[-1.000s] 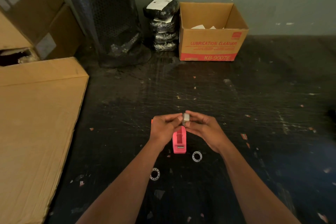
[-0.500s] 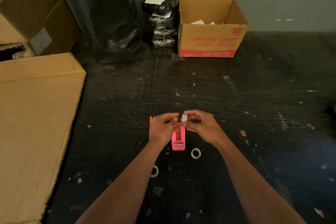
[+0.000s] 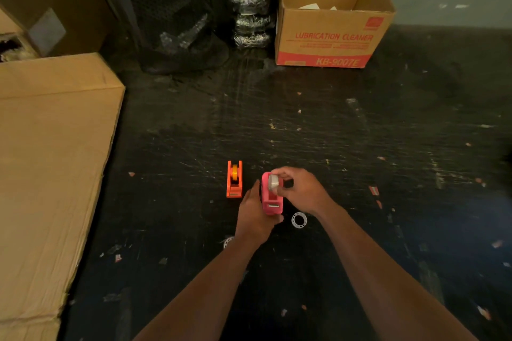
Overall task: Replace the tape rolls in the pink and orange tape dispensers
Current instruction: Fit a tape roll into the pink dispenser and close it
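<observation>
Pink tape dispenser [image 3: 272,199]: near the middle of the black worktop [image 3: 360,147], smooth moulded plastic, narrow and boxy, metal cutter strip at the near end. Gripped from the left side and underneath by the left hand [image 3: 256,219], fingers wrapped round the body, thumb tip showing at the near right corner. Small pale tape roll [image 3: 274,182]: pinched between thumb and fingertips of the right hand [image 3: 300,191], held at the far end of the dispenser's slot, partly inside it; whether seated on a spindle, cannot tell. Both forearms bare, reaching in from the near edge, right wrist bent inward.

Orange tape dispenser [image 3: 234,179]: just left of the pink one, apart from both hands, standing upright on the worktop, same boxy shape, an amber roll in its slot.

Dispensers: two. Loose white plastic rings on the worktop: two, one ring [image 3: 299,220] just right of the pink dispenser's near end, a second ring [image 3: 227,242] half hidden by the left wrist.

Worktop dark, scratched, speckled with paper scraps. At the far edge, one open cardboard box [image 3: 329,36] printed in red, a stack of black wrapped bundles [image 3: 250,3] beside it, a dark roll of bubble wrap [image 3: 171,8] further left. Flat cardboard sheet [image 3: 50,160] along the left side.
</observation>
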A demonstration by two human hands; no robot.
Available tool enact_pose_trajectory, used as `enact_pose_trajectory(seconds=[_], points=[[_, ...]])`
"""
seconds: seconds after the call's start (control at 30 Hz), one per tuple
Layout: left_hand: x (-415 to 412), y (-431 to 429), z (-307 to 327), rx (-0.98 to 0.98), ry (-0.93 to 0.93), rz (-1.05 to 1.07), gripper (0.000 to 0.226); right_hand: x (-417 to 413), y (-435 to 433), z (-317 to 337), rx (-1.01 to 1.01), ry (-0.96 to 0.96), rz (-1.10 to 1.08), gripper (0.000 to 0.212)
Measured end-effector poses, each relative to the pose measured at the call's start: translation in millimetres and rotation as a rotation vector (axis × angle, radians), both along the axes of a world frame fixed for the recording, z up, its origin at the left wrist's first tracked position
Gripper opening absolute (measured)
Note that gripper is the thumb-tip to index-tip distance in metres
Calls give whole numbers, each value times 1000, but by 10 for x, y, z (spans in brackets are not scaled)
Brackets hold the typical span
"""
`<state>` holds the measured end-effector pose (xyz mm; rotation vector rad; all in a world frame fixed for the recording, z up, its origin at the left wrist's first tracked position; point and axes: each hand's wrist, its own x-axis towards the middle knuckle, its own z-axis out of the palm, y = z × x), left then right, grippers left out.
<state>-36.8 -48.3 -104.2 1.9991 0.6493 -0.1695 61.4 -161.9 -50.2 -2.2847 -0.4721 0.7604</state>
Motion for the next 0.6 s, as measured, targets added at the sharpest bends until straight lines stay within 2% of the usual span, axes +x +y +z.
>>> enact_pose_trajectory(seconds=[0.1,0.2,0.6], points=[[-4,-16,-30,51,-97,-5,69,-22,28,-61,-43,-49,1,46],[-26,-25,-1,73,-127,-10,54,-28,22,-79,-58,-67,18,50],[-46,-5,-17,71,-141,-17,55,-45,49,-198,-110,-114,64,51]])
